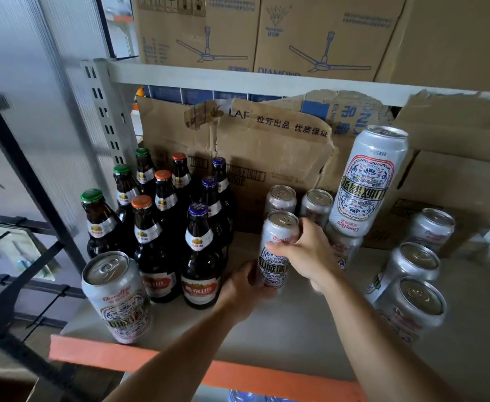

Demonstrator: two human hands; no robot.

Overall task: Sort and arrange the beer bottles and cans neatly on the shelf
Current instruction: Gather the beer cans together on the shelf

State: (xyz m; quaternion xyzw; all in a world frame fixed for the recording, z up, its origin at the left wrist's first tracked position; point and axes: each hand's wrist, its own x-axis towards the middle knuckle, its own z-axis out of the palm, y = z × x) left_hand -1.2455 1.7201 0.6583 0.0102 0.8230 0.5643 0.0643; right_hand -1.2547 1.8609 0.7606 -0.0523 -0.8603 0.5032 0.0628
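Both of my hands hold one silver beer can (277, 242) upright on the shelf (296, 329). My left hand (239, 291) cups its base and my right hand (310, 250) wraps its side. Several dark beer bottles (200, 256) with green, orange and purple caps stand in rows to the left. Two cans (281, 197) stand behind the held one. An upside-down can (368, 181) is stacked on another can at the right. A lone can (119, 297) stands at the front left. Three cans (412, 271) are grouped at the right.
Torn cardboard boxes (267, 146) line the back of the shelf. Fan cartons (200, 33) sit on the shelf above. An orange rail (180, 369) edges the shelf front. A grey slotted post (104, 111) and a black frame (20, 175) stand at the left.
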